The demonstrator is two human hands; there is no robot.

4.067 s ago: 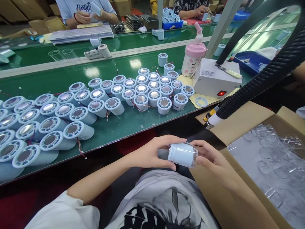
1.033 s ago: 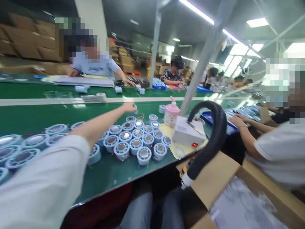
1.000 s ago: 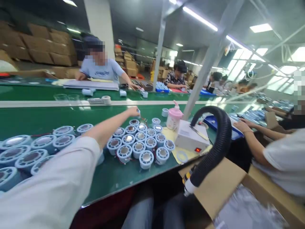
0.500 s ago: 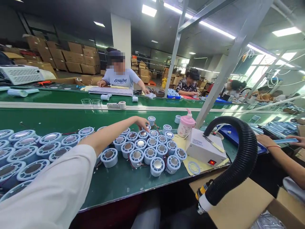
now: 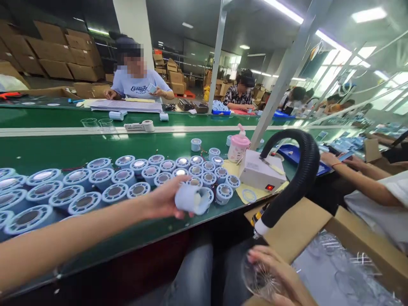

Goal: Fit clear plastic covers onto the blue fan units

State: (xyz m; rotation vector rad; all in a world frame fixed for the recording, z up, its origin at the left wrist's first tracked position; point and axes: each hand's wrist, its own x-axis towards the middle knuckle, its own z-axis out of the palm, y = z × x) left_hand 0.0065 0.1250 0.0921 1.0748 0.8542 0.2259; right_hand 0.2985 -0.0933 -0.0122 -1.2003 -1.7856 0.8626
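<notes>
Left grip (image 5: 165,199) is clamped round a pale-blue cup (image 5: 184,199) at 7 o'clock, near the desk (image 5: 153,143) edge. Right grip (image 5: 276,267) has got a clear cup (image 5: 255,278) at 5 o'clock, beside an open carton (image 5: 298,231) at 4. Tons more blue parts (image 5: 115,193) crowd around 8 or 9.

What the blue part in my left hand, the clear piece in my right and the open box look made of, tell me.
Blue part: probably moulded plastic, satin finish; even colour, smooth rounded wall.
Clear piece: apparently glossy plastic, see-through and streaked with bright lines; glass cannot be ruled out.
Open box: most likely cardboard, matt; brown, with a flat fold-out flap.
</notes>
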